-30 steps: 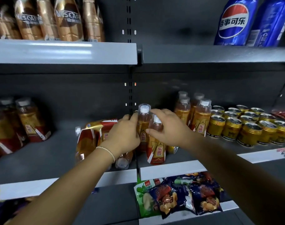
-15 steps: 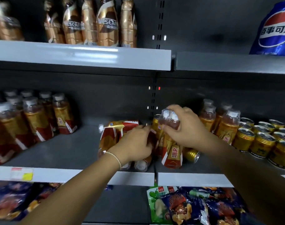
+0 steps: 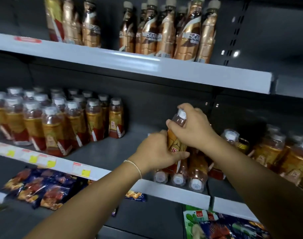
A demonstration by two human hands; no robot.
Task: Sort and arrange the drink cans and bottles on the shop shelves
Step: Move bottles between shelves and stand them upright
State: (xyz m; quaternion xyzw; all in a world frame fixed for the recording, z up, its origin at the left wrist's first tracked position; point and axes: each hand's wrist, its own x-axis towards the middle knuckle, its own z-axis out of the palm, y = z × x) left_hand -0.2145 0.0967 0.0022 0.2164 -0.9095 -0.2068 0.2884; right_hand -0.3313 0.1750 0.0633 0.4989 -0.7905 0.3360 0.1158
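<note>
I hold an amber drink bottle [image 3: 177, 135] with a white cap above the middle shelf [image 3: 102, 152]. My right hand [image 3: 193, 128] grips its neck and shoulder from the right. My left hand [image 3: 157, 150] wraps its lower body from the left. Below it, three more of these bottles [image 3: 180, 176] lie on their sides with caps toward the shelf's front edge. A standing block of several matching bottles [image 3: 57, 121] fills the left of the same shelf. More upright ones [image 3: 275, 152] stand at the right.
Copper-coloured coffee bottles [image 3: 164, 31] line the upper shelf. A gold can [image 3: 243, 145] sits behind the right-hand bottles. Snack bags [image 3: 43, 190] lie on the lower shelf at left, more bags [image 3: 221, 225] at right. Bare shelf floor separates the left block from my hands.
My view has swung left and up, bringing the left block of bottles into sight. Both hands have lifted one bottle up off the shelf; the left hand moved from the lying bottles onto it.
</note>
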